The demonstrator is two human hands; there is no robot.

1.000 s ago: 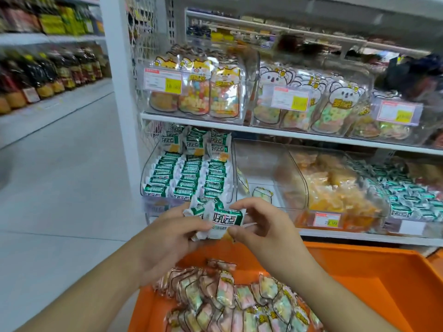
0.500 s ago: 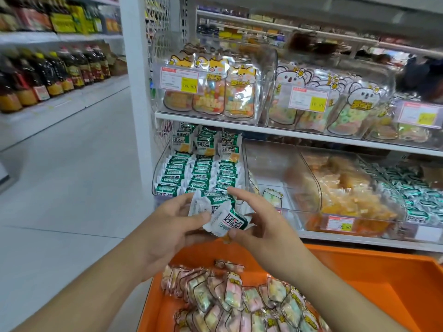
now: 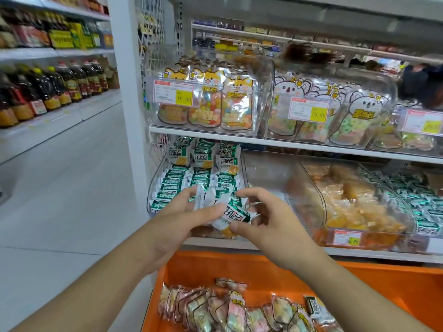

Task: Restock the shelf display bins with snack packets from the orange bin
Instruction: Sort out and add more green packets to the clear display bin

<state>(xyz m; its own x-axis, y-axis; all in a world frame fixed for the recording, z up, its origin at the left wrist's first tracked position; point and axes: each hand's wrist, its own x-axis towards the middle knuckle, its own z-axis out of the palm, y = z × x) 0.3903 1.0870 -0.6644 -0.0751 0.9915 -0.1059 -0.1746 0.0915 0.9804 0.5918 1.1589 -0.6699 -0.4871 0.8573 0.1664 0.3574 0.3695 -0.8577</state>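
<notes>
Green-and-white snack packets (image 3: 233,212): small bunch gripped between left hand (image 3: 182,219) and right hand (image 3: 268,220), fingers curled round them, just before the clear display bin (image 3: 153,185) of matching packets, presumably squared up for insertion. Orange bin (image 3: 359,283): below, holding pastel packets (image 3: 230,312).

Orange bin (image 3: 383,283) below shelf bins (image 3: 261,68), seemingly.

Dark oil bottles (image 3: 57,92) line the far shelf (image 3: 60,118) across the aisle.
</notes>
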